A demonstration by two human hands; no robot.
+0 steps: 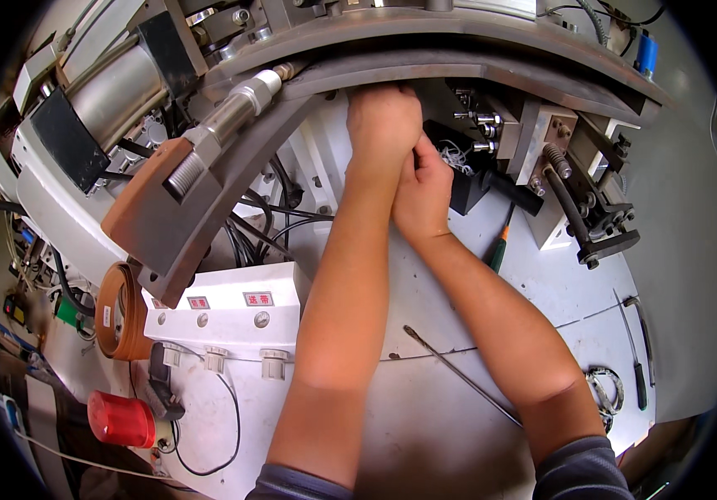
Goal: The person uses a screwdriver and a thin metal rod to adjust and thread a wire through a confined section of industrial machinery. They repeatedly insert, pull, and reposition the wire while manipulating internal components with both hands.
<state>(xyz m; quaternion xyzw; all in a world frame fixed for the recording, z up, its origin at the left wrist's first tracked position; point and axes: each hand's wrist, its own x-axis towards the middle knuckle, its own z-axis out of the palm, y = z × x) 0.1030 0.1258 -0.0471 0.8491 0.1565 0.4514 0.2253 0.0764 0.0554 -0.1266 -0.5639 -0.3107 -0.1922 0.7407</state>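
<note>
Both my arms reach up under the curved metal plate (425, 71) of a machine. My left hand (385, 125) is closed, its knuckles just below the plate's edge. Close against its wrist, my right hand (427, 192) is closed too, with curled fingers partly behind the left hand. Whatever either hand grips is hidden by the hands and the plate. Right of them sits a black part (468, 192) with white shreds by it. A green-handled tool (500, 250) lies beyond my right forearm, its thin shaft pointing toward the black part.
A white control box (225, 312) stands left of my forearms, beside a brown tape roll (117, 312) and a red beacon lamp (117, 419). Black cables (250, 237) run behind it. A long thin rod (463, 375) lies between my arms. Metal brackets (567, 175) project at right.
</note>
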